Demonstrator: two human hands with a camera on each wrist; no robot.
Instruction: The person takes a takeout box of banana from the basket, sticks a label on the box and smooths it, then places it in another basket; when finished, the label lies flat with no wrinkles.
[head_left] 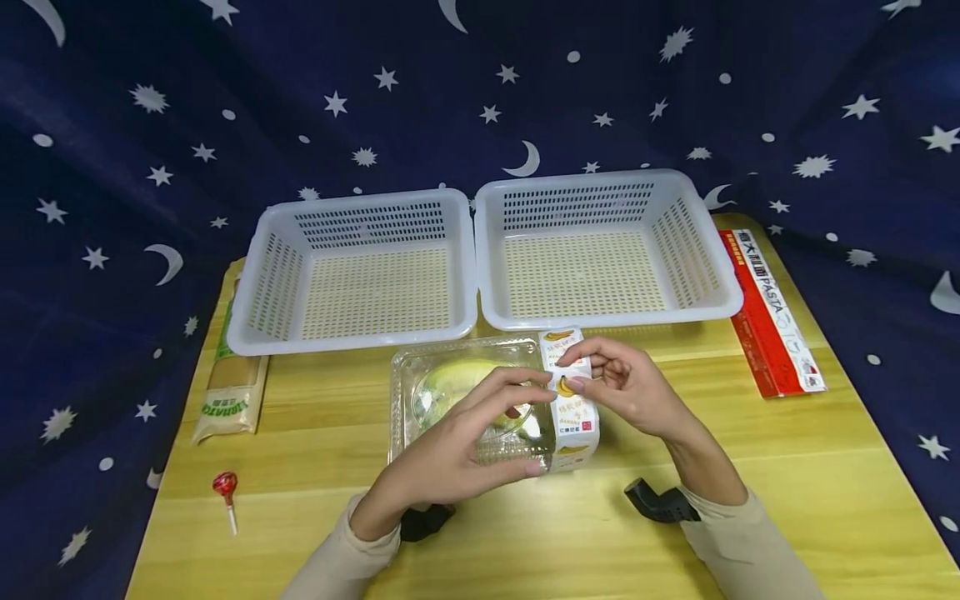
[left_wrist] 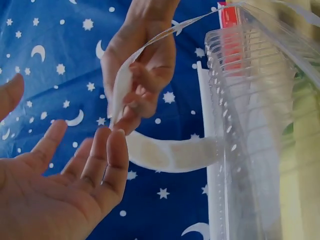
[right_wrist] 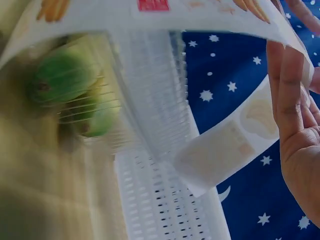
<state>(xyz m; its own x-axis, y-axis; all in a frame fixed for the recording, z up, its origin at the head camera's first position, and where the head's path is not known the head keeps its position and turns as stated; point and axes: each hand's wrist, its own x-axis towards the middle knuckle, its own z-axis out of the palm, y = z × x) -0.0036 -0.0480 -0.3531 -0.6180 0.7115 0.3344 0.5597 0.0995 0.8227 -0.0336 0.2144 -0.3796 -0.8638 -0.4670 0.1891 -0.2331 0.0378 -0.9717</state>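
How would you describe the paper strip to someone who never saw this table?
On the wood-grain table, look just in front of the two white baskets for the clear plastic box. At its right end, pinched by the right hand, is the paper strip. Yellow bananas printed on white set it apart from the transparent plastic.

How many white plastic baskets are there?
2. The left basket is at the back, near the beige-and-green packet; the right basket is beside it, nearer the red pasta box. Both lie beyond the clear container.
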